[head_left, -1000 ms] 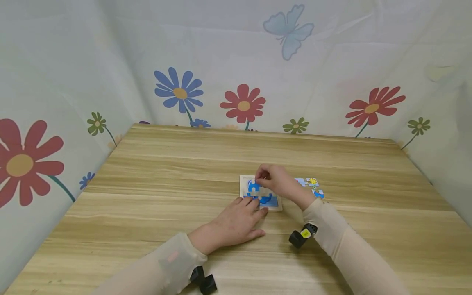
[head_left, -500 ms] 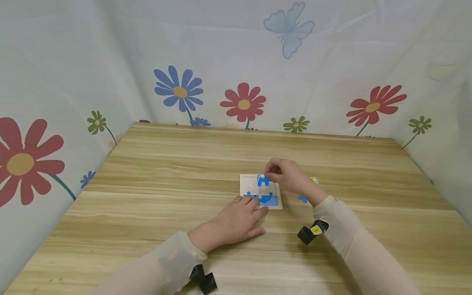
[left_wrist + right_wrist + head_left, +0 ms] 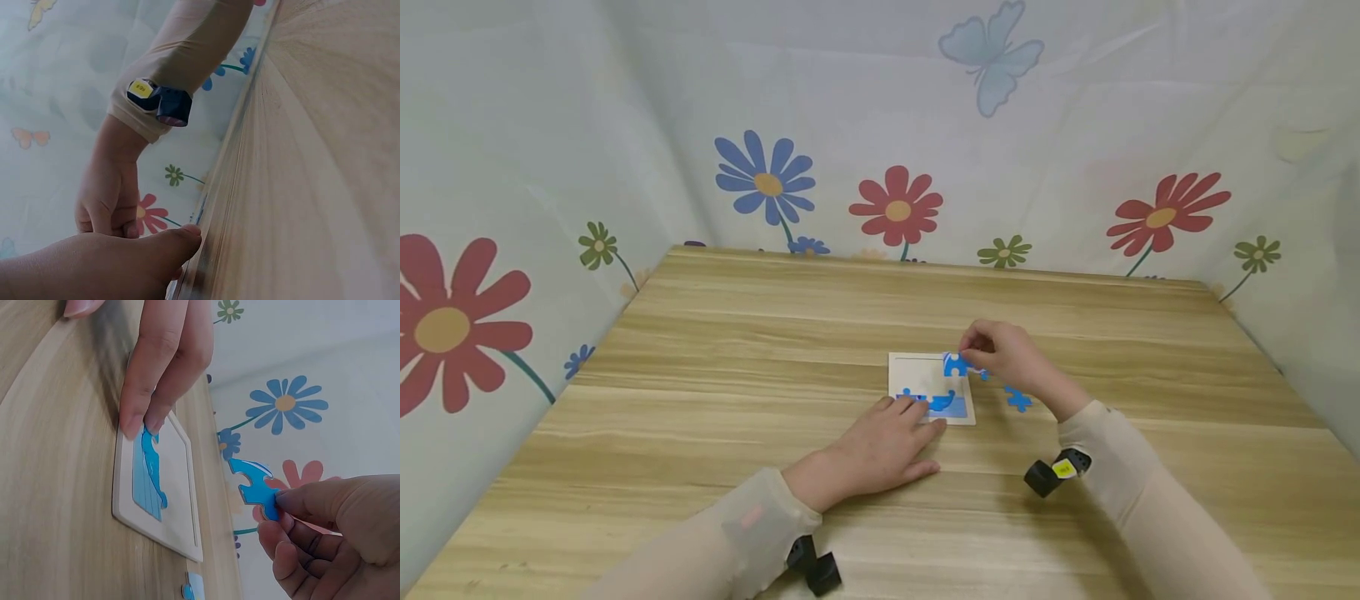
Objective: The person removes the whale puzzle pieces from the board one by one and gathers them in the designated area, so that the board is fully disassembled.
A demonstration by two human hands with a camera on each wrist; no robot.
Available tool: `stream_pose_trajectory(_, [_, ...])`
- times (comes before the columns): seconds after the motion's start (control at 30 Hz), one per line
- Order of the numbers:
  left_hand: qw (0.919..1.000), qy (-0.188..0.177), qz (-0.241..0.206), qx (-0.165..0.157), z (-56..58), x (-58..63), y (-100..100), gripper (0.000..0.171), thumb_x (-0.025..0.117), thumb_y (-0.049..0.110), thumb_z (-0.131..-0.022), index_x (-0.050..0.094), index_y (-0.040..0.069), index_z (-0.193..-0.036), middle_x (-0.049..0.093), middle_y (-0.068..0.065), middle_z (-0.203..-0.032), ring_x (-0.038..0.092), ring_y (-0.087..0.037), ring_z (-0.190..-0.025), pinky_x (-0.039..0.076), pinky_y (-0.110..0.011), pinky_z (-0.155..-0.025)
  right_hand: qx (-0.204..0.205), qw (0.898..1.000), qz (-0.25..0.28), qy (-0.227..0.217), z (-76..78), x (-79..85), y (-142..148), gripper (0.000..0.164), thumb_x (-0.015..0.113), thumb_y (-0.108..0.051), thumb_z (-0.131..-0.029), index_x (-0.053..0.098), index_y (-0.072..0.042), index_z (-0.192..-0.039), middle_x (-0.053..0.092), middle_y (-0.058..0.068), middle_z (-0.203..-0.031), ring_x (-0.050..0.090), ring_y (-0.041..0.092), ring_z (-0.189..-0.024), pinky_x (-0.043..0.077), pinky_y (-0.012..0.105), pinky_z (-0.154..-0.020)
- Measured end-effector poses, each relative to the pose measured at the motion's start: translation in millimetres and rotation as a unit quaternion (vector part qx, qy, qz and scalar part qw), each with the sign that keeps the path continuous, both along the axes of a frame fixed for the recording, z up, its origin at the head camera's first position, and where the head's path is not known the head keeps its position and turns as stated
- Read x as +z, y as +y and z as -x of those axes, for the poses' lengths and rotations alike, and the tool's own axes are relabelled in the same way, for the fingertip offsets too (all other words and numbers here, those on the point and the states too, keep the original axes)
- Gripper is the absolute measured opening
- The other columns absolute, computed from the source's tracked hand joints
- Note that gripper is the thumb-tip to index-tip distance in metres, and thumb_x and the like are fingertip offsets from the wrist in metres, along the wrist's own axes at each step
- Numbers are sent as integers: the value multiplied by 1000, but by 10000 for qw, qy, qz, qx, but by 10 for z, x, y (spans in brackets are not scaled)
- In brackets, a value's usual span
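Note:
A blue jigsaw piece (image 3: 955, 364) with a white stripe is pinched between the thumb and fingers of my right hand (image 3: 1007, 357). In the right wrist view this piece (image 3: 253, 484) is tilted up, clear of the puzzle board (image 3: 181, 506). My left hand (image 3: 880, 450) lies at the near left of the board (image 3: 917, 371), its fingers stretched and pressing on the near edge and the blue pieces there. Those set-in pieces (image 3: 942, 404) show a blue shape over light blue stripes; the board above them is bare. The left fingers hide part of that row.
A loose blue jigsaw piece (image 3: 1018, 399) lies on the wooden table (image 3: 760, 333) right of the board. Another blue bit (image 3: 984, 375) shows below the right fingers. A flower-print curtain (image 3: 820, 100) stands behind the table. Both wrists carry small black cameras (image 3: 1051, 475).
My right hand has lifted the blue piece from the board's middle and carried it right, to the board's far right corner. The left hand has stayed put.

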State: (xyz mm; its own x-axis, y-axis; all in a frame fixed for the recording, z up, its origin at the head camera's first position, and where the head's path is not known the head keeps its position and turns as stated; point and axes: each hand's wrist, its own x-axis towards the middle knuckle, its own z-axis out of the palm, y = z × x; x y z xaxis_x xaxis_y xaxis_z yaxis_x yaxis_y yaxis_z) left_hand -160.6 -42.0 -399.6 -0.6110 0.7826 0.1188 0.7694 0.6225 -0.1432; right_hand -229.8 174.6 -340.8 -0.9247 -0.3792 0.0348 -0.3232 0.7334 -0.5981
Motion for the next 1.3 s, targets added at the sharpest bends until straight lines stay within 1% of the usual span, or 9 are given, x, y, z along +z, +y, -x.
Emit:
stream_pose_trajectory(0.2, [10000,45,-14,3,6,-3,5,53,46,56,-95,55,21,-134,58,-4,-124,53,-22,-117,46,-39,-97,-61,10000,-19,-16,-6,-30,101,7,59,-10,-94,63,-4,-95,63,8,-87,55,16,-76,47,28,-69])
stream_pose_trajectory(0.43, [10000,-53,-48,29,0,3,7,53,46,55,-95,55,21,-134,58,-4,-123,53,-22,-117,46,-39,-98,-46,10000,-1,-48,-11,-99,212,7,58,-7,-94,62,-2,-95,62,9,-83,56,20,-69,47,25,-59])
stream_pose_trajectory(0.57, [9999,-97,-58,38,-3,6,7,52,47,55,-95,55,21,-134,58,-4,-124,53,-22,-118,46,-39,-98,-41,9999,50,-78,-33,-137,273,6,58,-6,-94,61,-1,-94,61,9,-80,53,16,-64,45,23,-56])
stream_pose_trajectory(0.67, [9999,-103,-63,27,-5,11,7,53,47,55,-95,55,21,-134,58,-4,-124,53,-22,-118,46,-40,-98,-3,10000,60,-35,-45,-170,313,5,58,-4,-93,61,0,-92,61,8,-79,50,13,-64,44,22,-57])
stream_pose_trajectory(0.8, [9999,-78,-74,8,-1,7,8,52,47,55,-95,55,21,-134,58,-4,-123,53,-22,-118,46,-39,-98,-2,10000,11,-31,-51,-203,359,5,59,-4,-93,61,-1,-90,60,7,-78,50,13,-67,43,22,-58])
stream_pose_trajectory(0.93, [10000,-31,-82,-7,1,-1,6,52,48,55,-95,55,21,-134,58,-4,-122,53,-22,-117,46,-39,-98,-30,9997,-142,-175,-57,-223,404,5,58,-5,-93,61,-2,-90,58,5,-77,49,14,-67,42,23,-58])
stream_pose_trajectory(1.03, [10000,-41,-91,-6,0,-2,4,52,47,55,-95,55,21,-134,58,-4,-122,53,-22,-117,46,-39,-98,-35,9992,-222,-320,-58,-238,433,5,58,-6,-94,61,-3,-91,59,5,-77,51,14,-67,42,24,-58])
stream_pose_trajectory(1.17, [9999,-56,-104,5,1,-3,2,52,47,55,-95,55,21,-134,58,-4,-122,53,-21,-116,45,-39,-98,3,9990,-195,-405,-53,-258,452,5,58,-6,-94,61,-3,-91,60,6,-78,53,14,-67,44,24,-58])
stream_pose_trajectory(1.3, [9999,-61,-112,16,-3,6,-1,52,48,55,-95,55,21,-133,58,-4,-122,53,-21,-116,45,-39,-97,65,9989,-147,-430,-45,-273,454,5,58,-6,-93,60,-2,-91,60,6,-76,51,13,-66,43,23,-57])
